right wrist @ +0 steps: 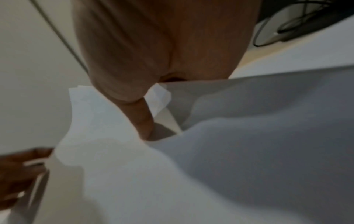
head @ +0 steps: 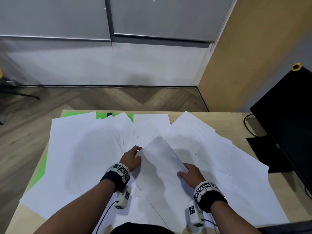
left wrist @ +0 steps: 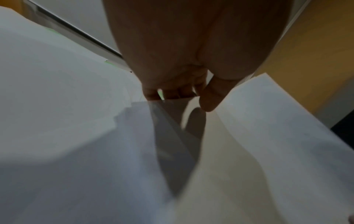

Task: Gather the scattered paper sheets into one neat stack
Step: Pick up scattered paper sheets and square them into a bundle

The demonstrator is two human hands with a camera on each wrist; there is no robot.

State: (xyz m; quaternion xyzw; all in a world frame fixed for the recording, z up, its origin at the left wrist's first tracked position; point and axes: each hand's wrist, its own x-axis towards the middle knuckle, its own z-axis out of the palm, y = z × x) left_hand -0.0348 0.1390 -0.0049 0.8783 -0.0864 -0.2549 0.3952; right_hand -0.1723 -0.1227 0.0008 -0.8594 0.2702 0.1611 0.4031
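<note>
Paper sheets (head: 160,159) held between left hand (head: 130,159) and right hand (head: 191,174).

Many flat white paper sheets (head: 87,157) lie spread over a light wooden table (head: 239,119). The left hand (head: 130,158) and the right hand (head: 191,174) hold a small white bunch of paper (head: 160,159) by its two sides. A black computer screen (head: 287,119) stands at the right.

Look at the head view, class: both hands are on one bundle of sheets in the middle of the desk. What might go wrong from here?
1. The bundle is held only at its edges by the left hand and right hand; it already sags and could buckle or fan apart.
2. Loose sheets overhang the desk's left edge, so dragging the bundle may sweep them onto the floor.
3. The wrist cable trails over the paper and might catch a sheet.
</note>
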